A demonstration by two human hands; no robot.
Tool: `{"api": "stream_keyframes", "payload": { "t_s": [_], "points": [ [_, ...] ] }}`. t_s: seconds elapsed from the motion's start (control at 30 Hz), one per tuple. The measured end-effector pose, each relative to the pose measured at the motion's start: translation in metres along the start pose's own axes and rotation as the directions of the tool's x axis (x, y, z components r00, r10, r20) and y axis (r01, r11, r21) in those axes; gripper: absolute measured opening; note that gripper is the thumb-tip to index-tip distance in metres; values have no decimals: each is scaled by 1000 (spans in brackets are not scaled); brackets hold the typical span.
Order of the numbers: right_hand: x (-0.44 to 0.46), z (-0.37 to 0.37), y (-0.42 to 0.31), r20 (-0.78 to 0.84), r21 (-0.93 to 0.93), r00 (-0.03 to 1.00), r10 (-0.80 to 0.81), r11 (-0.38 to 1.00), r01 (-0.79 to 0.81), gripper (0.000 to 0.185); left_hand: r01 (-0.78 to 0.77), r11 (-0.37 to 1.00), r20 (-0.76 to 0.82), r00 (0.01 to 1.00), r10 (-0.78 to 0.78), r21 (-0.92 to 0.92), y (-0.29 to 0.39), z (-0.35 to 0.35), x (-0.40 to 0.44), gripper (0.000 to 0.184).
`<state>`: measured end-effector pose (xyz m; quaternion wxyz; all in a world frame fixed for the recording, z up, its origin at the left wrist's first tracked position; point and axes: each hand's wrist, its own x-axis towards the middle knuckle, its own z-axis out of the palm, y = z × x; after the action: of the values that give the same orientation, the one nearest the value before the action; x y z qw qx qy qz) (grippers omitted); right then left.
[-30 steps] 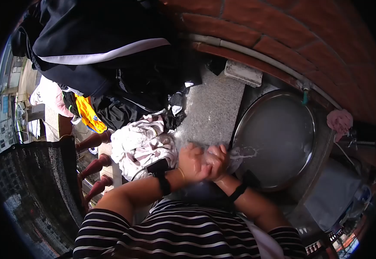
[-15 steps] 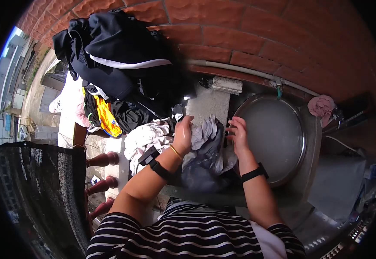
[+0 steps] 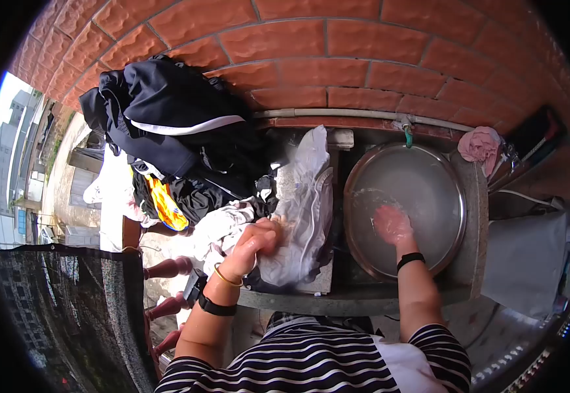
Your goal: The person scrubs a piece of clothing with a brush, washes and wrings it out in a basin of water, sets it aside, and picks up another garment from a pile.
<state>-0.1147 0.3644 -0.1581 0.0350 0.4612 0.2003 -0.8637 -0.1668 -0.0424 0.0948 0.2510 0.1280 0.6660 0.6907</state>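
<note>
A wet grey-and-white garment lies stretched lengthwise over a pale slab. At the garment's left edge is my left hand, its fingers curled closed; whether cloth is pinched in them is hidden. My right hand dips into cloudy water in a round metal basin, fingers extended and slightly smeared, with nothing seen in it. White crumpled clothes lie just left of my left hand.
Dark clothes are heaped against the brick wall, with a yellow-and-black garment below. A tap stands behind the basin. To its right sits a pink cloth. Red balusters line the left.
The garment went from bunched between my hands to stretched out along the slab. My right hand moved right and down into the basin water. My left hand shifted left and its fingers curled.
</note>
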Motion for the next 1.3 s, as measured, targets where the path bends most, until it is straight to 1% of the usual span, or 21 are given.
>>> {"api": "stream_keyframes", "payload": {
  "t_s": [0.03,0.07,0.13,0.2,0.3,0.37,0.4,0.47,0.53,0.57,0.6,0.67,0.77,0.83,0.87,0.97,1.0,1.07,1.13,1.23,1.3],
  "points": [
    [-7,29,8,320,-50,936,146,989,-137,36,305,950,4,952,-306,75,-26,4,-2,47],
    [-20,60,16,592,-144,753,287,957,-252,35,318,872,-60,946,-319,372,-46,12,2,45],
    [-64,125,25,642,-296,689,335,938,-181,49,212,589,-175,977,-120,780,-84,28,14,35],
    [-67,141,30,493,-468,850,188,881,76,47,123,437,-248,938,241,891,-107,40,42,39],
    [-34,110,25,340,-731,860,-380,469,496,50,233,477,-335,931,141,847,-113,70,80,74],
    [20,38,2,152,-916,695,-703,163,366,55,273,306,-349,909,227,912,-136,86,94,90],
    [24,16,-12,40,-990,581,-813,46,132,56,277,225,-323,923,207,934,-141,90,91,95],
    [40,-30,-27,-218,-975,439,-872,209,-69,53,232,263,-280,947,159,936,-142,86,83,92],
    [54,-43,-24,-330,-757,813,-480,649,76,45,156,319,-209,968,139,935,-138,82,71,81],
    [61,-48,-21,-160,-494,985,-65,869,-23,44,178,327,-233,963,137,928,-138,80,65,81],
    [68,-47,-22,152,-229,942,299,938,-260,43,161,337,-219,965,141,928,-138,79,60,77],
    [-27,76,2,317,-466,826,466,835,-292,33,106,368,-199,954,225,924,-136,76,49,66],
    [-43,160,50,516,-796,825,229,485,363,35,125,300,-152,986,66,946,-137,73,27,62],
    [-49,214,82,781,-624,619,-83,-152,767,37,193,418,-188,981,-54,888,-132,74,17,65],
    [-52,234,89,904,-415,397,-156,-539,733,38,165,531,-206,978,18,831,-133,73,11,74],
    [-1,230,119,927,-339,326,-188,-791,509,40,132,708,-285,953,101,694,-145,71,1,105],
    [-4,232,123,927,-351,318,-199,-760,548,44,258,676,-379,925,34,690,-142,69,3,112],
    [-18,223,121,764,-551,645,-25,-545,632,41,384,615,-464,885,-34,689,-142,63,12,108],
    [-54,193,118,787,-582,606,115,-187,791,36,372,534,-437,899,-6,759,-155,61,20,101],
    [-116,166,147,955,-266,296,-8,-466,844,24,300,382,-343,938,47,874,-183,59,28,84],
    [-61,165,161,910,-382,409,-63,-510,771,24,240,340,-270,962,43,909,-185,57,31,87]
  ]
}}
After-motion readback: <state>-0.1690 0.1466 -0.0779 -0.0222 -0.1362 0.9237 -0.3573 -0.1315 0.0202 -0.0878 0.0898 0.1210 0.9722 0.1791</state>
